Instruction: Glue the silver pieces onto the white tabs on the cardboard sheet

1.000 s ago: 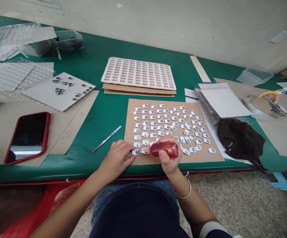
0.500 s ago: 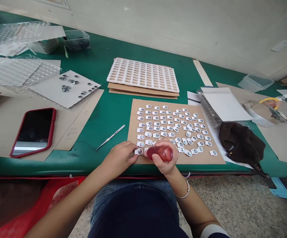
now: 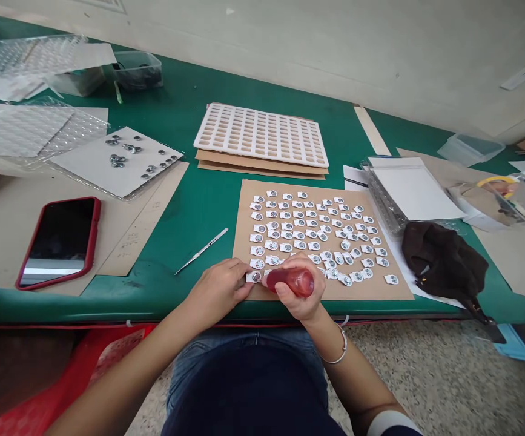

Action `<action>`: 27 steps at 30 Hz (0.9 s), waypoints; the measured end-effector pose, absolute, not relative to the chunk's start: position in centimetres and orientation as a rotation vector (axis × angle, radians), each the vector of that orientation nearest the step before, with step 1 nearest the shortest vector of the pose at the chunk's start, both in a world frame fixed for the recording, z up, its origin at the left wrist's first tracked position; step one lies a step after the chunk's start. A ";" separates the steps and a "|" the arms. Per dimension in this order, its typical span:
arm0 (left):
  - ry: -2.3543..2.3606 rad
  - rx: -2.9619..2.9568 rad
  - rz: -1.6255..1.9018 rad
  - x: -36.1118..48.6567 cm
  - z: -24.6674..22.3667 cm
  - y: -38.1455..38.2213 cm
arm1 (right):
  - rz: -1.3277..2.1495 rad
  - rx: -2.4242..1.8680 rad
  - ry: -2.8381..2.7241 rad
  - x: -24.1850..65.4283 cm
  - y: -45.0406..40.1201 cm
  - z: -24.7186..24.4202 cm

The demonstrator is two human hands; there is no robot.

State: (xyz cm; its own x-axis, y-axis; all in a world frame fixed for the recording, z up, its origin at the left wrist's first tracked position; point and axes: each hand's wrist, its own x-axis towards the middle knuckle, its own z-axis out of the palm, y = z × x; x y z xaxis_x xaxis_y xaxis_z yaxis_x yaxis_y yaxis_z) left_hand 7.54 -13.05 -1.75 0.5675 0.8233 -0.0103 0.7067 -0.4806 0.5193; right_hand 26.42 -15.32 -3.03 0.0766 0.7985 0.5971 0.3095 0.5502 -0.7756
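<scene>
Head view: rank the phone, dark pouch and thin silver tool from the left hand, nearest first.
From the left hand:
1. Thin silver tool: just beyond it, slightly left.
2. Phone: farther left.
3. Dark pouch: far right, past the right hand.

Head view: from your head | faces forward and down | near your left hand (image 3: 219,284) and right hand (image 3: 310,304) | counter (image 3: 189,206) across middle, wall (image 3: 289,48) on top
</scene>
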 end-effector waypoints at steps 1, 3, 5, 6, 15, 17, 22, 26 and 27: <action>1.229 2.330 0.329 7.5 -1.7 -13.0 | 0.472 -0.989 -1.505 26.4 -15.3 -3.0; 1.231 2.330 0.322 7.6 -1.7 -13.0 | 0.479 -0.986 -1.509 26.4 -15.3 -3.0; 1.233 2.331 0.318 7.6 -1.7 -13.0 | 0.478 -0.985 -1.515 26.4 -15.3 -3.0; 1.233 2.332 0.319 7.6 -1.7 -13.0 | 0.472 -0.982 -1.516 26.4 -15.3 -3.0; 1.216 2.340 0.364 7.5 -1.9 -13.1 | 0.462 -0.944 -1.517 26.3 -15.3 -2.9; 1.210 2.343 0.370 7.6 -1.9 -13.1 | 0.461 -0.931 -1.518 26.3 -15.2 -2.9; 1.203 2.350 0.365 7.6 -2.0 -13.1 | 0.458 -0.939 -1.520 26.3 -15.1 -3.0; 1.203 2.347 0.359 7.6 -1.8 -13.1 | 0.468 -0.950 -1.495 26.3 -15.2 -3.2; 1.205 2.346 0.360 7.6 -1.8 -13.1 | 0.473 -0.948 -1.494 26.3 -15.2 -3.2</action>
